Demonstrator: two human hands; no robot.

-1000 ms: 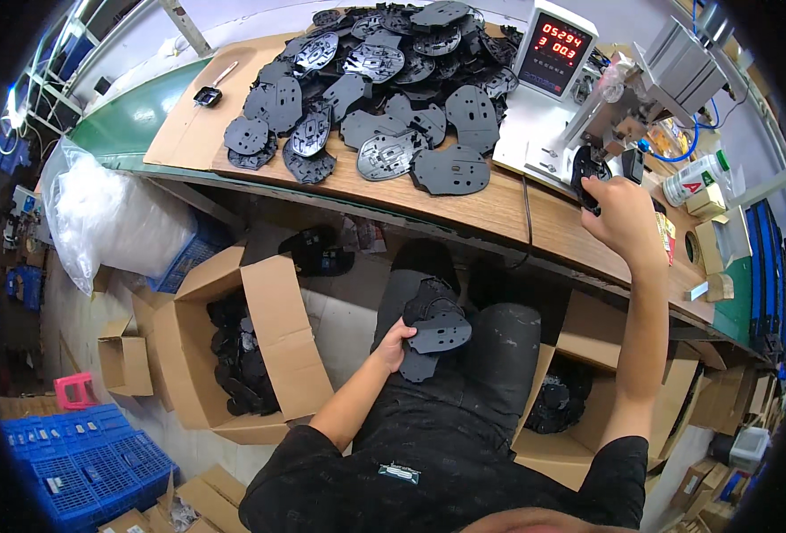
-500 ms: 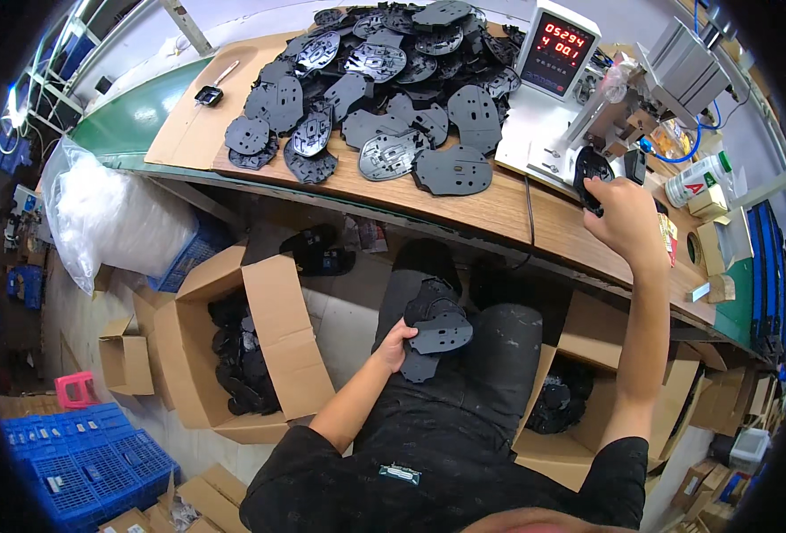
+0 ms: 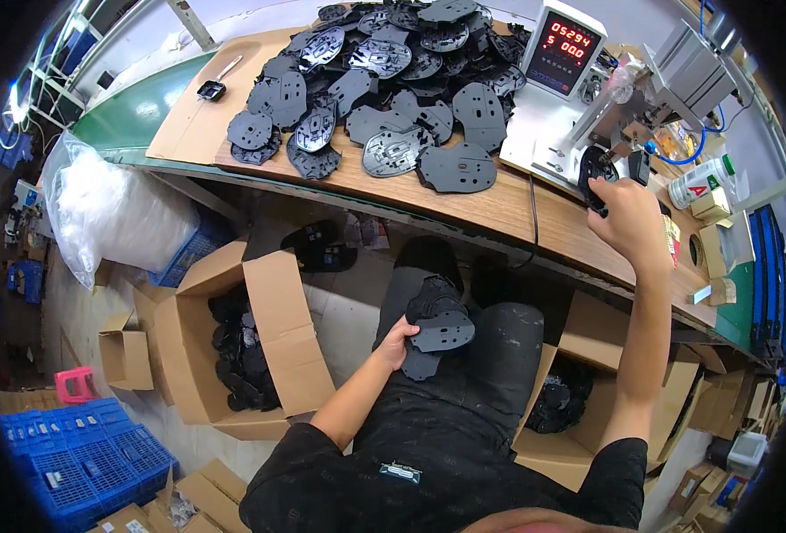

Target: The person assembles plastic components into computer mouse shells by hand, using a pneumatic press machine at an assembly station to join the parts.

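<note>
Over my lap, my left hand is closed on the edge of several overlapping black plastic plates, which rest on my thighs. My right arm reaches to the bench, where my right hand grips the near end of an oval black plastic part. That part lies on the base of a bench press, and the press's lower tool is down at its far end. My fingers and the tool cover some of it. A large pile of similar black plates lies on the bench to the left.
A control box with red digits stands behind the press base. To the right is a white bottle with a green cap. Open cardboard boxes with black parts flank my legs. Blue crates sit at lower left, near a pink stool.
The press's tool has come down onto the part under my right hand, and the red digits have changed. My left hand stays on its plates. The view has shifted slightly.
</note>
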